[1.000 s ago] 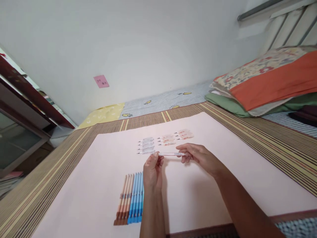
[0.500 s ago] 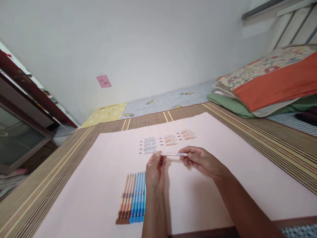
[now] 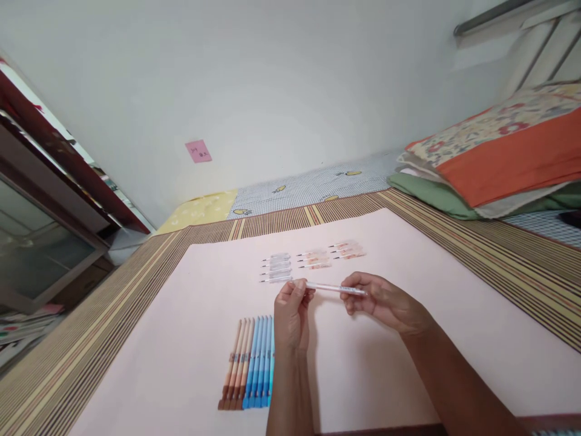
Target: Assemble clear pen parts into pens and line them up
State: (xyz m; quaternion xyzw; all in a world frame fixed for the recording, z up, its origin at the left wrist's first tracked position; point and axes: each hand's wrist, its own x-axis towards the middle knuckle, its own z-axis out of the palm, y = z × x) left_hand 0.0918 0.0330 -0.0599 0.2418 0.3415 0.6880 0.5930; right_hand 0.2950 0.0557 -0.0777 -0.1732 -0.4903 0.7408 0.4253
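A slim whitish, partly clear pen [image 3: 324, 286] is held level above the pink sheet [image 3: 149, 339]. My left hand [image 3: 290, 309] pinches its left end between thumb and fingers. At the other end, my right hand [image 3: 379, 300] has its fingers closed around the pen, whose tip shows beside the thumb. Behind my hands lie a group of clear, dark-tipped pens [image 3: 276, 266] and two groups of clear pens with orange marks [image 3: 315, 259]. Left of my left forearm, brown-and-peach pens [image 3: 236, 369] and blue pens [image 3: 258, 363] lie side by side; the forearm hides part of the row.
The sheet lies on a striped mat [image 3: 131, 297]. Folded bedding [image 3: 508, 163] is stacked at the back right. Checked cloth [image 3: 299, 188] and yellow cloth [image 3: 200, 209] run along the wall, which bears a pink note [image 3: 198, 151]. A glass-fronted cabinet [image 3: 36, 242] stands at left.
The held pen has tilted, its right end now lower and showing past my right fingers. The right hand has shifted slightly along it. The whole view has moved a little.
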